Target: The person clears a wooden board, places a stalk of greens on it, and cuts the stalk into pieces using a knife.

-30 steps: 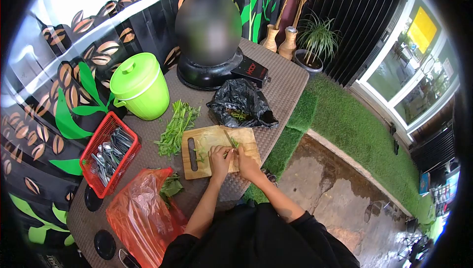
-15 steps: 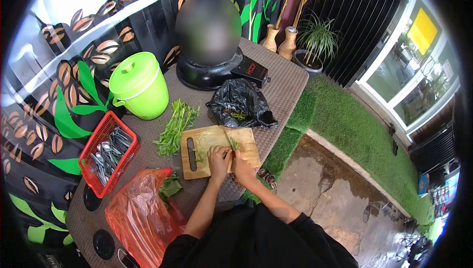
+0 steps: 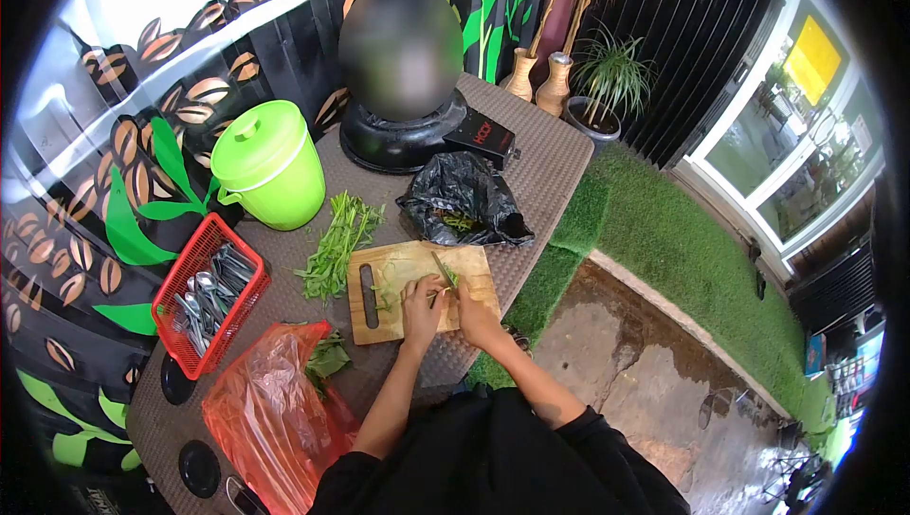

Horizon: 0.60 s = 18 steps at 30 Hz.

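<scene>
A wooden cutting board [image 3: 477, 269] lies near the table's edge with bits of green on it. My right hand [image 3: 477, 319] is closed around a knife [image 3: 442, 267], its blade angled up and left over the board. Beside it my left hand [image 3: 420, 310] has its fingers curled on the greens close to the blade. Small cut greens [image 3: 452, 279] sit next to the knife, and thin pieces lie near the board's handle slot. A bunch of leafy green stems [image 3: 341, 245] rests beyond the board's left corner. The knife handle is hidden in my fingers.
Behind the board is a black plastic bag [image 3: 455, 195] with greens inside. A lidded green bucket [image 3: 275, 174], a red basket [image 3: 237, 321] of cutlery and a red plastic bag [image 3: 275, 401] stand leftward. A black appliance [image 3: 408, 141] is at the back. The table edge [image 3: 550, 221] runs right.
My right hand has shifted slightly right, and the knife has tilted, its blade turning a little. My left hand stays nearly in place on the greens.
</scene>
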### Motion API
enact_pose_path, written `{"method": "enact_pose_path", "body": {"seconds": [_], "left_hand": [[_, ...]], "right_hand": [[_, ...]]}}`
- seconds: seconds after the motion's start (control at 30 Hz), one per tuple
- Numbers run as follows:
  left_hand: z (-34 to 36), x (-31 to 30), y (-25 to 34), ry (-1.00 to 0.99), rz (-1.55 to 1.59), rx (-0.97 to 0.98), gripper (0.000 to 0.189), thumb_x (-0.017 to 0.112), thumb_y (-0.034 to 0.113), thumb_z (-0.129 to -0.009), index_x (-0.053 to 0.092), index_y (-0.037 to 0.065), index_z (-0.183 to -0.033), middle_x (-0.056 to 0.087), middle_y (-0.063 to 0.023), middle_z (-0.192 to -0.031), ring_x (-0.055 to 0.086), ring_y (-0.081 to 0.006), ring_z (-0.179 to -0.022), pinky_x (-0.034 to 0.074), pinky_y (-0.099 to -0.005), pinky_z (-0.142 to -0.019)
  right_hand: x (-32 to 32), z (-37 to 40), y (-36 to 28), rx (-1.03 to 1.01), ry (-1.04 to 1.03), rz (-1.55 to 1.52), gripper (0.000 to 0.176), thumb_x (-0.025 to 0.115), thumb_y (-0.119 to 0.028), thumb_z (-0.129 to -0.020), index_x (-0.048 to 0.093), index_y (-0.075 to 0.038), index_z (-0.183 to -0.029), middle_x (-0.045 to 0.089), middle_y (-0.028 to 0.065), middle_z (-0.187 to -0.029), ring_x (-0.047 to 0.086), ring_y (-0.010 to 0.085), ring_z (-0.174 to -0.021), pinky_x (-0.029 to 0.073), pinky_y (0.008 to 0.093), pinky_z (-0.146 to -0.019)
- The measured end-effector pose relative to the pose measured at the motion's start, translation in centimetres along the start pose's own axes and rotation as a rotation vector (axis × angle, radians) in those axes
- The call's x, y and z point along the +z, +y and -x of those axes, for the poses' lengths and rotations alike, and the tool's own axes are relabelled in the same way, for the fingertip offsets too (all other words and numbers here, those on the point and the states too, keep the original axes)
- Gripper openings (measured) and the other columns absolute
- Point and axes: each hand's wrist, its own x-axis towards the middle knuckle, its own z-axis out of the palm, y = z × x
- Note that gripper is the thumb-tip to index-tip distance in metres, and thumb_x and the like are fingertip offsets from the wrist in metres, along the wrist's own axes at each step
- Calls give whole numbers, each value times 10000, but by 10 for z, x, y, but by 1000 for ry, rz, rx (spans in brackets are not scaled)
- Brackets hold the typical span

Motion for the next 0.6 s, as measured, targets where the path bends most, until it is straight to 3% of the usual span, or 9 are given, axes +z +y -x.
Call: {"method": "enact_pose_path", "body": {"seconds": [0.2,0.3,0.4,0.6], "left_hand": [[0,-2,5,-41,6,-57,285,618,57,-826,482,41,-1077,627,-96,-904,536,-289,-934,361,-408,-865],[0,0,0,-46,-34,-8,267,618,58,-826,485,41,-1057,606,-117,-928,528,-301,-946,365,-410,-855],[2,1,-1,-54,-2,-55,251,612,58,-829,481,46,-1043,592,-119,-933,519,-308,-949,364,-415,-850],[2,1,-1,-50,-43,5,225,594,61,-836,480,53,-1030,575,-119,-948,508,-319,-943,357,-420,-849]], "right_hand": [[16,-2,-12,64,-8,81,481,445,-91,-871,257,-55,-1313,608,314,-835,600,483,-786,467,544,-681],[21,-20,5,-30,47,35,505,473,-139,-870,268,-88,-1328,629,277,-855,629,440,-800,495,524,-666],[19,-10,11,-76,42,12,466,453,-100,-867,273,-52,-1294,615,291,-805,608,469,-765,472,543,-627],[29,-16,4,-11,77,89,489,474,-110,-850,272,-46,-1290,613,291,-803,604,474,-747,464,549,-626]]}}
